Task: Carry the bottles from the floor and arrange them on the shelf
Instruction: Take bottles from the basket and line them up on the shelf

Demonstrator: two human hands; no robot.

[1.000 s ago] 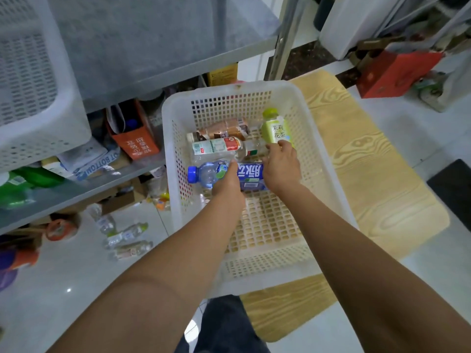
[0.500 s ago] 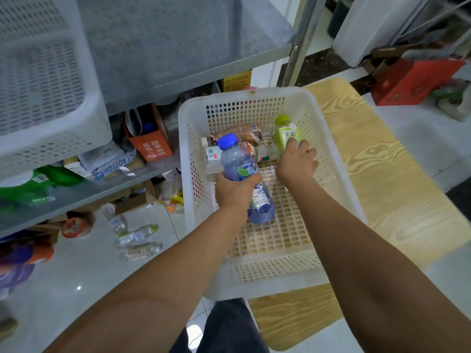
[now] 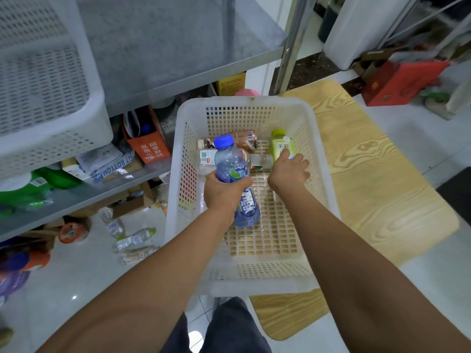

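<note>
A white slotted basket point(image 3: 244, 101) sits on the floor in front of me. My left hand point(image 3: 221, 192) grips a blue-capped, blue-tinted bottle point(image 3: 230, 163) by its middle, upright and lifted above the basket floor. My right hand point(image 3: 289, 173) is closed around the lower end of a green-capped tea bottle point(image 3: 280, 146) at the basket's far right. A brown bottle point(image 3: 243, 139) and a clear bottle with a white label point(image 3: 207, 157) lie on their sides at the far end. The grey metal shelf point(image 3: 165, 47) is up and to the left.
Another white basket point(image 3: 46, 98) stands on the shelf's left side. The lower shelf holds an orange bag point(image 3: 150, 149) and packets. Clear bottles point(image 3: 132, 241) lie on the floor under it. A wood-grain mat point(image 3: 369, 174) lies under the basket; a red box point(image 3: 400, 82) sits far right.
My left hand took the blue bottle from lying in the basket and raised it upright. My right hand moved right onto the green tea bottle.
</note>
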